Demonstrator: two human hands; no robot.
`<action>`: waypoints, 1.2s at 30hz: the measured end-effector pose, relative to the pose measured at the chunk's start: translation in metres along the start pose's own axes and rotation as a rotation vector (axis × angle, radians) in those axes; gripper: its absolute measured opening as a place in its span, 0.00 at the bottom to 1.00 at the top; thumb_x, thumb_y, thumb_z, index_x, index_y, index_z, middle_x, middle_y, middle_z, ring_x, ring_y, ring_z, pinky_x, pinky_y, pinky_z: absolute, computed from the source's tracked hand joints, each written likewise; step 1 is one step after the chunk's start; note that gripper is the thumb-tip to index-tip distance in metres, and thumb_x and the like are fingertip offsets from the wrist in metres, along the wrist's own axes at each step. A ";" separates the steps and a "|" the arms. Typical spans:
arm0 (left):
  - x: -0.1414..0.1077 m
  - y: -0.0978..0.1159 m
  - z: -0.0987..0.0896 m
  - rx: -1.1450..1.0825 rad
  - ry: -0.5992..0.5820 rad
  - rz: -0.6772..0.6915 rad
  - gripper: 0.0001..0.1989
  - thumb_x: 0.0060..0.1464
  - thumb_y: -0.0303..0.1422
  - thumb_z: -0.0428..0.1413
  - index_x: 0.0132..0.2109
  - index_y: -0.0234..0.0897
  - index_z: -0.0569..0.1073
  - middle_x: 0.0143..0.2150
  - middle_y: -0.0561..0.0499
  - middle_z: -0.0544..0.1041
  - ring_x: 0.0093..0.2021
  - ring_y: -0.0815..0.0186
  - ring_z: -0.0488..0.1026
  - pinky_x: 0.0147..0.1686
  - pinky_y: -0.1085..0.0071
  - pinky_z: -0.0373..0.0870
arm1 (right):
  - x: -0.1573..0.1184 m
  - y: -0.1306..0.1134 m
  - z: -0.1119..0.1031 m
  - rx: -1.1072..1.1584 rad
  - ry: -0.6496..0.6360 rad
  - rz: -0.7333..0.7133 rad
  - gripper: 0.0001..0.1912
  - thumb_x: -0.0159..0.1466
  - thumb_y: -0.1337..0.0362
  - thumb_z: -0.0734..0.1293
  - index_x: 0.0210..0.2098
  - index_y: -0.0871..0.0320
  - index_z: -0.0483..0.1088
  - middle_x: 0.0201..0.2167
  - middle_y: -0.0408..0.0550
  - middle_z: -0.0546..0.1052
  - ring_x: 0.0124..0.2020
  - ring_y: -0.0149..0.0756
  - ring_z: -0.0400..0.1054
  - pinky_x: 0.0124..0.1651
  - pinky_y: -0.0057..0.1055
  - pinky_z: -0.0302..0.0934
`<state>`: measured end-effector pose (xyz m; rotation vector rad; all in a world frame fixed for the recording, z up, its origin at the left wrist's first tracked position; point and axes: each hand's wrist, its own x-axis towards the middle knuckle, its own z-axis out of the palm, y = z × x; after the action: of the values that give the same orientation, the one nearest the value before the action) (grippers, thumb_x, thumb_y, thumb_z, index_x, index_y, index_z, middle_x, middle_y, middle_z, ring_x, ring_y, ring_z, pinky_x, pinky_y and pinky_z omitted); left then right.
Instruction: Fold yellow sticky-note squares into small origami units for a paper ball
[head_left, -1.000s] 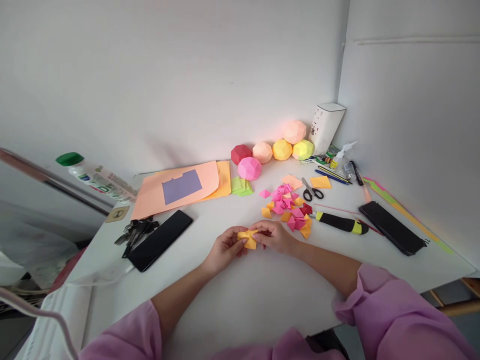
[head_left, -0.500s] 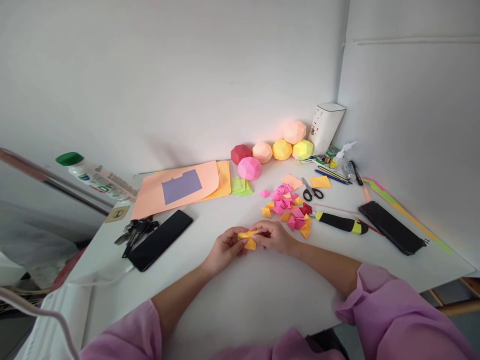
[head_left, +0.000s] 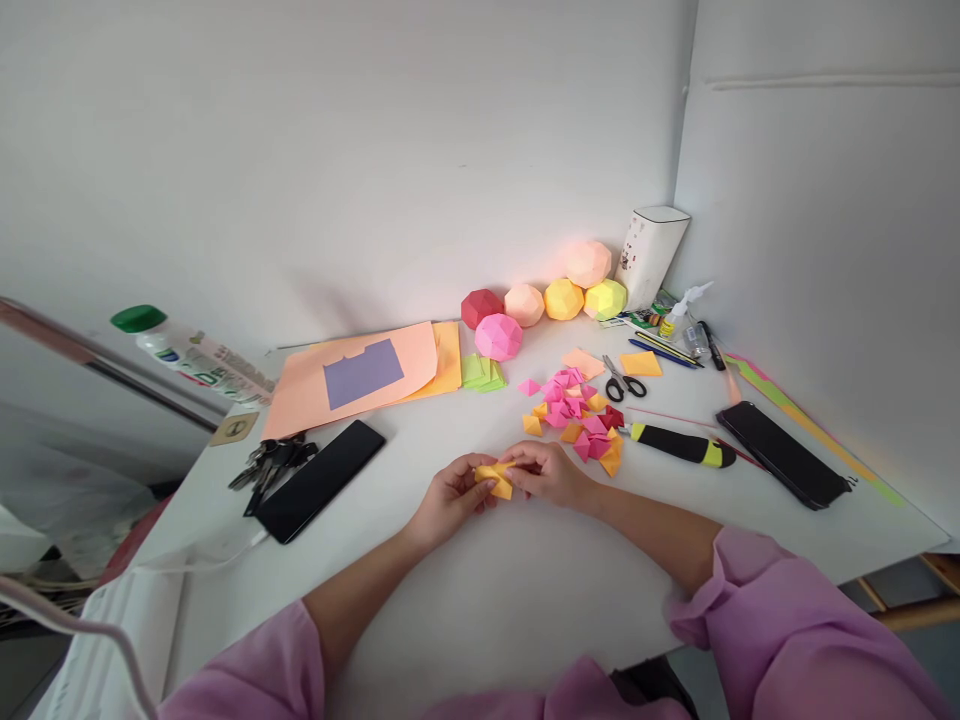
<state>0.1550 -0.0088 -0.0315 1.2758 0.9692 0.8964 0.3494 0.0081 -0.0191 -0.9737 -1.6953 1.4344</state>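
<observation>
Between my two hands is a small folded piece of orange paper (head_left: pixel 498 480). My left hand (head_left: pixel 454 497) pinches its left side, thumb on top. The right side is gripped by the fingers of my right hand (head_left: pixel 549 473). Parts of the paper are covered by my fingers. Just beyond my right hand lies a pile of small folded paper pieces (head_left: pixel 574 405), pink, orange and dark red. Scissors (head_left: pixel 625 385) with black handles rest behind the pile, and a craft knife (head_left: pixel 679 444) with a black and yellow handle lies to its right.
Several faceted paper balls (head_left: pixel 499 337) stand along the wall. Green paper squares (head_left: pixel 483 373) and large peach sheets (head_left: pixel 300 390) lie left of them. A black phone (head_left: pixel 322 480) and keys (head_left: pixel 274 465) are at left. Another black phone (head_left: pixel 786 455) is at right, near a glue bottle (head_left: pixel 681 312).
</observation>
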 end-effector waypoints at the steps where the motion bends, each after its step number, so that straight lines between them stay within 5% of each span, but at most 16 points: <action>1: 0.000 0.001 0.000 0.001 0.005 -0.004 0.17 0.51 0.41 0.59 0.44 0.36 0.69 0.28 0.52 0.76 0.26 0.69 0.72 0.25 0.73 0.67 | 0.000 0.000 0.000 -0.002 -0.001 0.001 0.11 0.60 0.61 0.65 0.40 0.61 0.71 0.27 0.45 0.74 0.22 0.26 0.66 0.24 0.24 0.63; 25: 0.000 0.001 0.001 0.019 0.013 0.004 0.18 0.51 0.40 0.59 0.46 0.35 0.69 0.28 0.52 0.76 0.26 0.68 0.73 0.24 0.73 0.68 | -0.002 -0.003 0.003 -0.070 0.000 -0.015 0.10 0.60 0.59 0.65 0.36 0.59 0.68 0.23 0.42 0.73 0.20 0.27 0.65 0.23 0.24 0.61; 36: 0.000 0.003 0.001 0.123 -0.023 0.142 0.09 0.54 0.38 0.56 0.39 0.37 0.70 0.45 0.47 0.66 0.29 0.69 0.74 0.21 0.74 0.67 | -0.001 -0.002 0.002 -0.098 -0.031 -0.010 0.05 0.60 0.62 0.64 0.33 0.58 0.66 0.22 0.41 0.72 0.21 0.28 0.65 0.25 0.25 0.60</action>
<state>0.1564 -0.0089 -0.0286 1.4713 0.9357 0.9411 0.3476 0.0057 -0.0180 -0.9986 -1.8047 1.3772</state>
